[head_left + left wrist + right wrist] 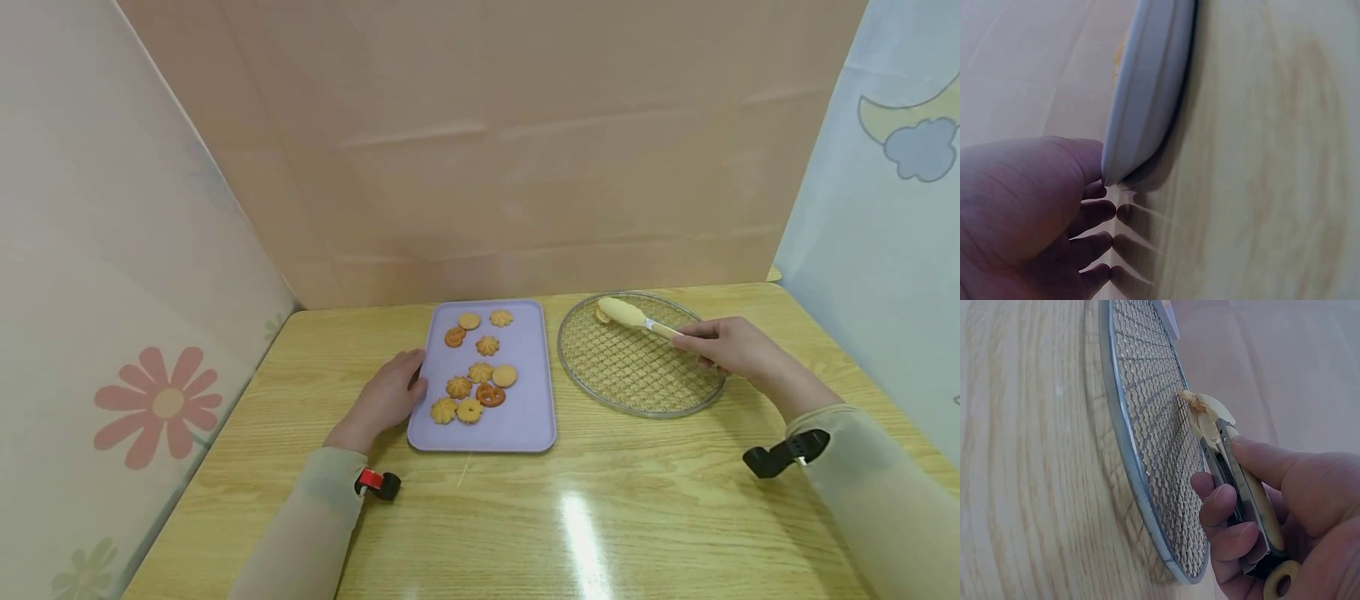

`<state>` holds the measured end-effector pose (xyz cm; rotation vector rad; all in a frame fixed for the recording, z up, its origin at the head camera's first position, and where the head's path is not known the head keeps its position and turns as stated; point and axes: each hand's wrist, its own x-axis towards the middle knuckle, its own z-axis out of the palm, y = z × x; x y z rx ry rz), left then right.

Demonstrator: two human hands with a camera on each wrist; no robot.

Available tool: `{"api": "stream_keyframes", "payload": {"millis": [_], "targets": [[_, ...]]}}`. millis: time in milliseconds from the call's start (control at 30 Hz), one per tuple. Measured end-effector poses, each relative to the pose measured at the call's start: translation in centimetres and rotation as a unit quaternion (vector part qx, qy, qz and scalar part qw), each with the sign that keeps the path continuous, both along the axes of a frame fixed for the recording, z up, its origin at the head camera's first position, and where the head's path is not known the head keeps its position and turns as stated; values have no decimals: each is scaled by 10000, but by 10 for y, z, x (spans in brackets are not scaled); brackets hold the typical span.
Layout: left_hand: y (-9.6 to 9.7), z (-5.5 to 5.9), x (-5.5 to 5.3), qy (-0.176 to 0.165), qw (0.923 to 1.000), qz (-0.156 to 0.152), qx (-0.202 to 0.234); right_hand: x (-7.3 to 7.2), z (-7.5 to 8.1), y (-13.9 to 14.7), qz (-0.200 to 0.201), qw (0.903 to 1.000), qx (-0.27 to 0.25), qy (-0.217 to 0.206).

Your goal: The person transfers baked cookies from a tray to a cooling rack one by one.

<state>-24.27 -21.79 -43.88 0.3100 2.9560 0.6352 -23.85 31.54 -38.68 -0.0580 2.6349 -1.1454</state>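
A round wire rack (637, 367) lies on the right of the table. Over its far part, my right hand (723, 346) holds cream-coloured tongs (660, 329) by the handles, fingers wrapped round them in the right wrist view. Between the tong tips is a cookie (1192, 400), close over the mesh. My left hand (386, 396) is at the left edge of a lilac tray (525, 425). In the left wrist view its thumb (1088, 156) touches the tray's rim, while the other fingertips (1107, 210) rest on the wood. Several cookies (459, 387) and pretzel-shaped biscuits (491, 395) lie on the tray.
The wooden table (480, 517) holds the tray and rack side by side, with a narrow gap between. A tan backdrop (487, 167) rises behind them. Patterned panels (150, 292) stand to the left and right.
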Motion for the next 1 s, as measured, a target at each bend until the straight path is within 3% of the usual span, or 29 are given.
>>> {"api": "stream_keyframes", "payload": {"millis": [1000], "targets": [[-1, -1, 2, 208, 9997, -114, 80, -3, -3, 7, -168, 9990, 367, 178]]}}
